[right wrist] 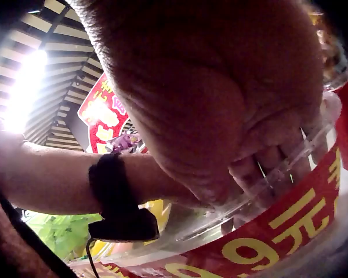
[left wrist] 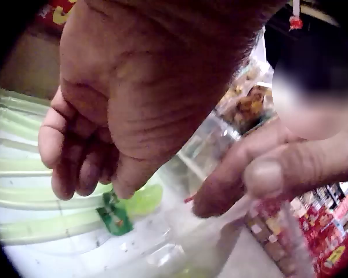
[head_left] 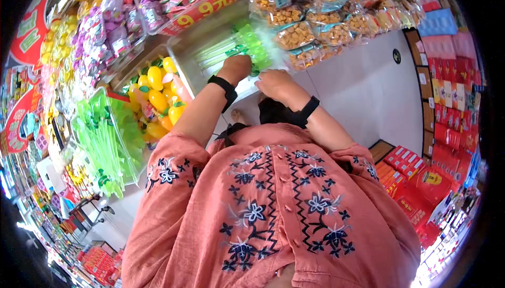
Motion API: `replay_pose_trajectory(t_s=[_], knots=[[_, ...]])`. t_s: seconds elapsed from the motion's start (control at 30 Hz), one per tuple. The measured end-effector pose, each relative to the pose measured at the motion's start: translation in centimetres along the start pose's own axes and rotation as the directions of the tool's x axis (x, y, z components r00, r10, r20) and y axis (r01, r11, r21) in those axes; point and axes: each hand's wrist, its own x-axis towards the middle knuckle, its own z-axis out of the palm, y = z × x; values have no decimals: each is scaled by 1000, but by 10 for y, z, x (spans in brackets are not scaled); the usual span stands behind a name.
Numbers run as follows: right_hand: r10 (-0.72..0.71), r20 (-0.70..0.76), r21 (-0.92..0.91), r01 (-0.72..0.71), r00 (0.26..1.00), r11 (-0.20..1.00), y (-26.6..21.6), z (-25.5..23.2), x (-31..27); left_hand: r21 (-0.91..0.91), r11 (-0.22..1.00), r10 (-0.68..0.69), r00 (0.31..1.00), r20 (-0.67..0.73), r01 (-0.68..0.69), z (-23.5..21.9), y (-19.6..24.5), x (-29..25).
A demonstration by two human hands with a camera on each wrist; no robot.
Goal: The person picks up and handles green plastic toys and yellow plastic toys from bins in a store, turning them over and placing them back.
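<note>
Green sticks (head_left: 215, 55) lie side by side in the clear bin (right wrist: 323, 143), labelled ends toward its right edge; left hand (head_left: 236, 69) is over them, fingers (left wrist: 62, 184) curled, thumb at one label (left wrist: 115, 217), can't tell if pinched, while right hand (head_left: 279, 84) reaches over the near edge, can't tell what it grasps, if anything. My call: handle sticks by the labelled end, since mid-tube likely bends, and keep them parallel. Shop room: pale floor (head_left: 363, 80) beyond the bin's right edge, striped ceiling (right wrist: 64, 87), bright lamp (right wrist: 26, 87).
</note>
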Motion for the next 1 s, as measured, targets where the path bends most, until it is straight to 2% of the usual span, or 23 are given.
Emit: replay_pose_trajectory(t_s=[0.1, 0.13, 0.17, 0.23, 0.3, 0.33, 0.37, 0.43, 0.5, 0.53, 0.57, 0.7, 0.77, 0.83, 0.9, 1.0], knots=[[-10, -19, 25, 10, 1000, 1000, -5, 1, 8, -39, 999, -5, 997, -82, 1, -37, 15, -16], [-28, -19, 41, 28, 999, 999, -10, 3, 14, -92, 996, 6, 986, -166, -22, -49, 17, -26], [-23, 25, 188, 18, 999, 982, -18, -6, 16, -139, 989, 9, 968, -252, -46, -61, 22, -39], [-18, -39, 260, 27, 999, 965, -38, -16, 17, -223, 975, -54, 950, -308, -18, -97, 36, -73], [-20, 26, 252, 13, 999, 968, -65, -32, 20, -359, 933, -140, 949, -282, 31, -137, 50, -120], [-149, 28, 234, 139, 988, 962, -65, -27, 31, -368, 930, -164, 917, -363, 21, -142, 50, -138], [-230, -54, 305, 236, 972, 923, -67, -19, 36, -416, 909, -181, 883, -432, -17, -147, 49, -158], [-355, -222, 424, 417, 908, 804, -87, -19, 33, -493, 863, -214, 801, -559, -114, -154, 42, -205], [-327, 8, 814, 184, 945, 551, -100, -6, 52, -492, 864, -288, 696, -658, -108, -157, 34, -250], [-329, 59, 817, 144, 942, 558, -131, -26, 37, -491, 865, -320, 639, -700, -105, -157, 30, -274], [-330, 106, 818, 106, 938, 565, -150, -36, 28, -515, 856, -389, 610, -691, -37, -157, 25, -296], [-430, 153, 790, 151, 890, 594, -174, -28, 35, -526, 834, -551, 313, -774, 166, -157, 2, -383], [-440, 184, 776, 145, 879, 614, -190, -30, 38, -436, 837, -498, 133, -857, 330, -139, -37, -422], [-430, 189, 781, 130, 883, 610, -192, -24, 36, -457, 749, -531, 21, -847, 479, -139, -60, -467], [-427, 196, 794, 112, 883, 597, -198, -23, 32, -431, 680, -502, -51, -863, 593, -137, -86, -503], [-417, 220, 778, 100, 882, 620, -204, -21, 33, -472, 571, -608, -41, -793, 672, -132, -123, -535]])
